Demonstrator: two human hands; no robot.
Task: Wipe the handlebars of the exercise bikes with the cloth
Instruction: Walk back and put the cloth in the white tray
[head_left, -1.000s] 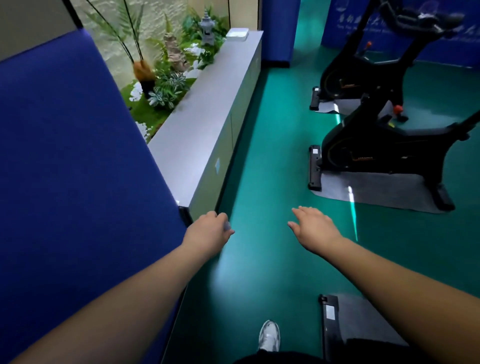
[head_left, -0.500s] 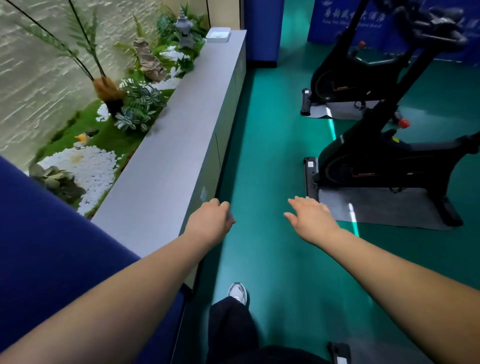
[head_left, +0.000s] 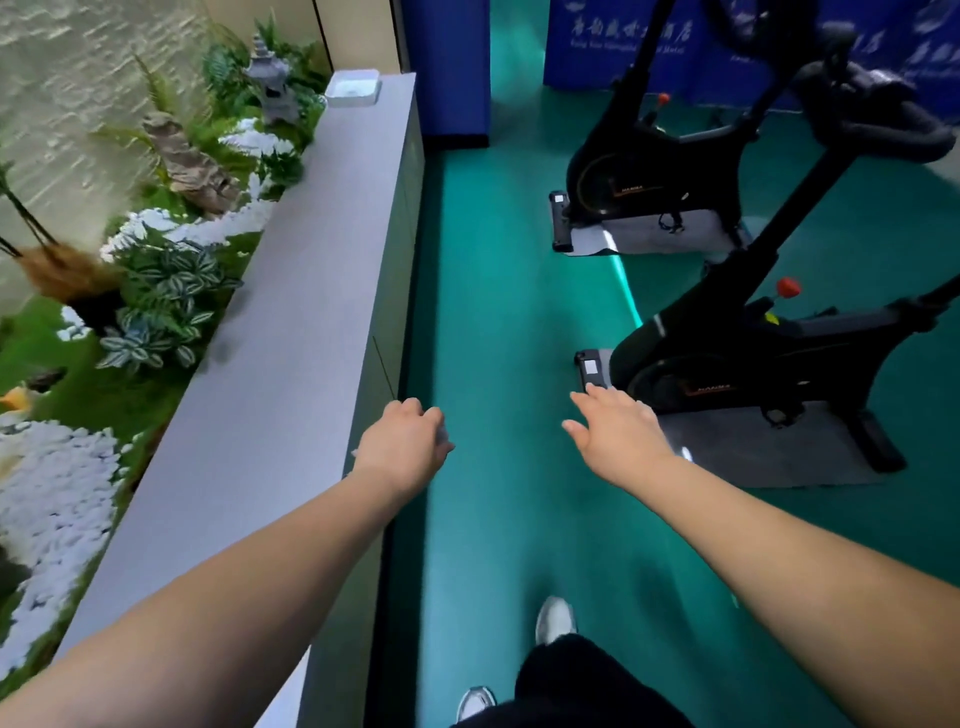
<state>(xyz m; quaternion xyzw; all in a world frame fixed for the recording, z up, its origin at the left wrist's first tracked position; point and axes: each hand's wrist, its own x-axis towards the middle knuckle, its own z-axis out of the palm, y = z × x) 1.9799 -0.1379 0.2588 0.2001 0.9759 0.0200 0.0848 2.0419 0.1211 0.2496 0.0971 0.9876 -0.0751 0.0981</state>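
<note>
floor (head_left: 493, 270): teal, glossy | ledge (head_left: 311, 291): grey, long | planter (head_left: 156, 270) behind (white pebbles) | wall (head_left: 452, 62): blue

Both bare forearms reach forward from lower frame corners toward centre. Left hand (head_left: 402, 447) left of centre, knuckles up, fingers curled under into loose fist; small pale sliver shows at fingertips, too blurred to identify. Right hand (head_left: 618, 434) right of centre, palm down, fingers straight and together, thumb spread inward toward left hand. Hands apart, level with each other.
</note>
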